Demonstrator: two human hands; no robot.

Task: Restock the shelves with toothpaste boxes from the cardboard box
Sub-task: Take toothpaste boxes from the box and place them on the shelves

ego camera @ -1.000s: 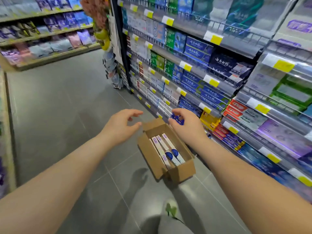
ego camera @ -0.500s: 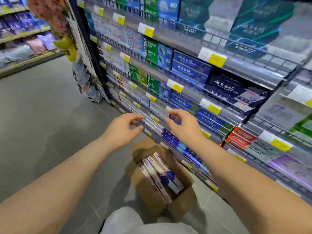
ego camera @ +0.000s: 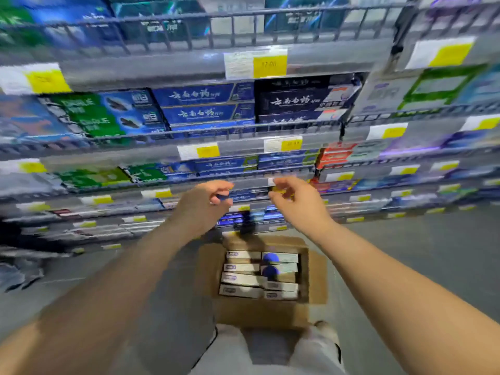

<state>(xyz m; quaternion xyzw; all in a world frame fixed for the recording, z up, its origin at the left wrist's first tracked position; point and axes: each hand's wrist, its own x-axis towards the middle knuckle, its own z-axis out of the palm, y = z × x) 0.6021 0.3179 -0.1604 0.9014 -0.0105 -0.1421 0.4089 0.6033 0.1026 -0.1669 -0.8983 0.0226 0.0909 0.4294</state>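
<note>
Cardboard box [ego camera: 259,312] lies near, under raised hands: right hand [ego camera: 296,203] fingers loosely apart; left hand [ego camera: 204,205] grip blurred, cannot tell.

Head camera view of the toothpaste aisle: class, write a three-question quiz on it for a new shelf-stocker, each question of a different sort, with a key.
1. True or false: the cardboard box is empty.
2. Where does the cardboard box stand? A. on a trolley; B. on the floor in front of the shelves; C. on a counter.
3. Fill in: the price labels on the shelf edges are white and ____.
Key: 1 false, toothpaste boxes lie in it; 2 B; 3 yellow.
</note>
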